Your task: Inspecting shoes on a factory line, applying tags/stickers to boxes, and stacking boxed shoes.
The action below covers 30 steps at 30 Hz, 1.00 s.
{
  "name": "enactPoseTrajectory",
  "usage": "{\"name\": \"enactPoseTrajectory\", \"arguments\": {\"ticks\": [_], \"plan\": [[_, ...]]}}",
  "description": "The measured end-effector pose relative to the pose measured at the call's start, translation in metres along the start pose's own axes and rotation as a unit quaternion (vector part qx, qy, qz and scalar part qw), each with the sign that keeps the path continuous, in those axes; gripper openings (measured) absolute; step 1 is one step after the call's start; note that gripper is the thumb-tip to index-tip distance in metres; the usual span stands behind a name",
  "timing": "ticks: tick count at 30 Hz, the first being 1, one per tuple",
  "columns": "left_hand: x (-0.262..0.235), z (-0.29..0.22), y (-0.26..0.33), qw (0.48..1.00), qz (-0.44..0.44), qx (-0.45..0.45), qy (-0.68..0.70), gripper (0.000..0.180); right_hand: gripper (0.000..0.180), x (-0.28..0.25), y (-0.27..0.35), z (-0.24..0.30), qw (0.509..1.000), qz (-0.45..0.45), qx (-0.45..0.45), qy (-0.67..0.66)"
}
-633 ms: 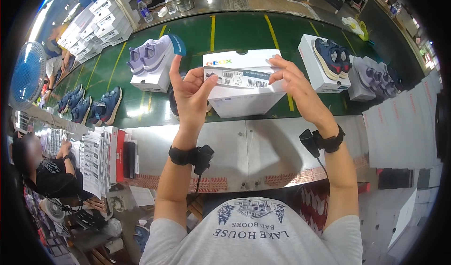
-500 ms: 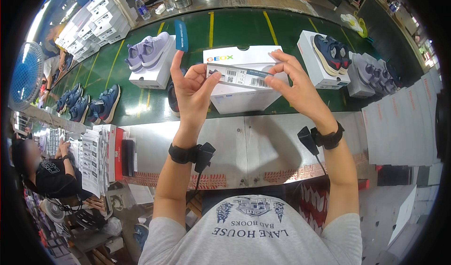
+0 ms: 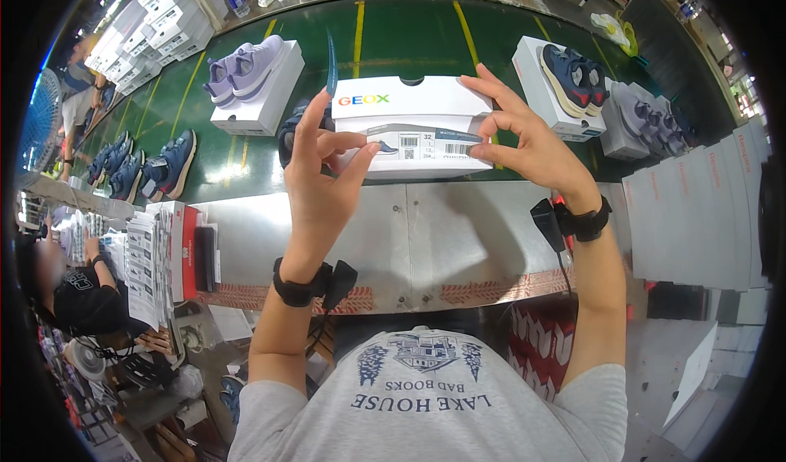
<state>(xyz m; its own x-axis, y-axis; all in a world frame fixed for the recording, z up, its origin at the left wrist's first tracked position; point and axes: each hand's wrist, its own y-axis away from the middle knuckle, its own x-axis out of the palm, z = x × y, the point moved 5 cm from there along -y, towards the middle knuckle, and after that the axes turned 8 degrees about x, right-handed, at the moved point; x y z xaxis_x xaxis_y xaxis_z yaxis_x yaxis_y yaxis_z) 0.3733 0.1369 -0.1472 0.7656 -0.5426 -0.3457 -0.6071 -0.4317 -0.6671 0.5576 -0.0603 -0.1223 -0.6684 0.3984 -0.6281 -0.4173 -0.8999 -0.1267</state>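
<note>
Sticking a label onto the end of a white shoe box.

The white shoe box sits on the green belt, just past the grey metal table. The left hand pinches the left end of the label between thumb and finger, and the right hand pinches the right end, so both hands are closed on the label and it stays flat and straight against the box end. To the left of the box stand purple shoes on another box. To the right of it stand dark blue shoes on a box. Each wrist wears a black band.
</note>
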Motion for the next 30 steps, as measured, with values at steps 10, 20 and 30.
{"name": "enactPoseTrajectory", "arguments": {"ticks": [10,20,30], "plan": [[0.003,0.016,0.008,0.993,0.050,-0.076,0.080,0.082,0.021,0.005,0.006,-0.004,0.997,-0.023,-0.027,0.064],[0.006,0.017,0.011,0.991,0.065,-0.067,0.091,0.075,0.020,0.005,0.010,-0.004,0.997,-0.040,-0.010,0.063],[0.010,0.004,0.016,0.994,0.103,0.027,0.007,0.076,0.052,0.010,0.007,-0.007,0.989,-0.107,-0.023,0.097]]}}
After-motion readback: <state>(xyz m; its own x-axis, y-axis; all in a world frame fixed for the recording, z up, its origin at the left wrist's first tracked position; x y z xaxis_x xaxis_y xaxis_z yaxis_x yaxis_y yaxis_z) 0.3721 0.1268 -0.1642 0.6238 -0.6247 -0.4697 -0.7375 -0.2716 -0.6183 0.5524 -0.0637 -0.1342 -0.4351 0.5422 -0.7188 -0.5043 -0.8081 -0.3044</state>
